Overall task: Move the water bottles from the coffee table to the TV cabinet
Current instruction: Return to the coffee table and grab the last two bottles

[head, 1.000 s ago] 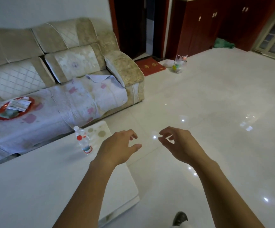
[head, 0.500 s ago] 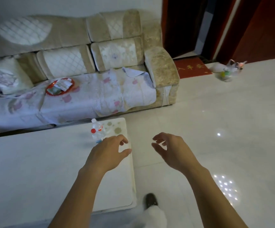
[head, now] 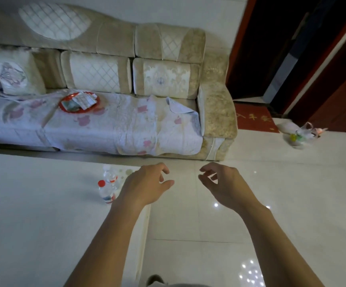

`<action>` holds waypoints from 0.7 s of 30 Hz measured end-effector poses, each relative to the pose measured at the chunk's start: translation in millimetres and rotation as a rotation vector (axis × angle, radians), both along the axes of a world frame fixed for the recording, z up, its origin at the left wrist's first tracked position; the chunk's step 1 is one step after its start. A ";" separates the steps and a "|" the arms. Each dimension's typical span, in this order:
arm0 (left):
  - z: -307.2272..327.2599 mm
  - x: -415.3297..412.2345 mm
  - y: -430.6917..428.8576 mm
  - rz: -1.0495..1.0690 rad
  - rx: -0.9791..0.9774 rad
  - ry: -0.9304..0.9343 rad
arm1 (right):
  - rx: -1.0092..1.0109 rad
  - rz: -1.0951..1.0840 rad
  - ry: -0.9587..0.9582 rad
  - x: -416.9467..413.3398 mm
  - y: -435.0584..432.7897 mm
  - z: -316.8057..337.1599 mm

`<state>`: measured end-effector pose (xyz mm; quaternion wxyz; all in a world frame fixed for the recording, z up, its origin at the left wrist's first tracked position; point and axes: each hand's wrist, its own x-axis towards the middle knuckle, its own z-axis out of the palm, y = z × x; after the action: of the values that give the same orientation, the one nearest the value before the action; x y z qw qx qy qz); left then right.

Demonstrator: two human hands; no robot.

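The sofa [head: 110, 83] fills the back of my view. In front of it, on the left, lies the white coffee table [head: 33, 214], and the tiled floor [head: 292, 204] takes the right side. My left hand [head: 147, 187] hovers over the right end of the table and my right hand [head: 221, 185] over the floor. Both have loosely curled fingers and hold nothing. A red-capped bottle [head: 105, 192] stands on the table just beside the left hand. Behind it there seems to be a second bottle [head: 109, 174], but the blur makes me unsure. I judge that these bottles are not moved yet: grasping and carrying both remain. The TV cabinet is not visible.
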<state>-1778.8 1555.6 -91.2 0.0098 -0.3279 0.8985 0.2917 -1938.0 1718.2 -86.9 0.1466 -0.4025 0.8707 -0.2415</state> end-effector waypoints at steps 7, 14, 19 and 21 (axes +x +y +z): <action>-13.3 4.9 -41.2 0.225 0.044 -0.099 | 0.006 0.237 -0.059 -35.9 -84.6 -24.8; -19.2 -28.6 -66.2 0.500 -0.007 -0.146 | 0.011 0.488 -0.100 -96.5 -160.2 -38.8; -13.5 -65.4 -72.6 0.632 -0.014 -0.147 | 0.011 0.633 -0.133 -148.1 -210.0 -32.1; -9.0 -73.7 -73.5 0.708 -0.039 -0.130 | 0.007 0.695 -0.142 -159.3 -228.2 -27.4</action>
<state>-1852.6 1482.1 -100.2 -0.0412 -0.6369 0.7319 0.2385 -2097.3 1490.0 -114.3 0.2816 -0.6563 0.6702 -0.2019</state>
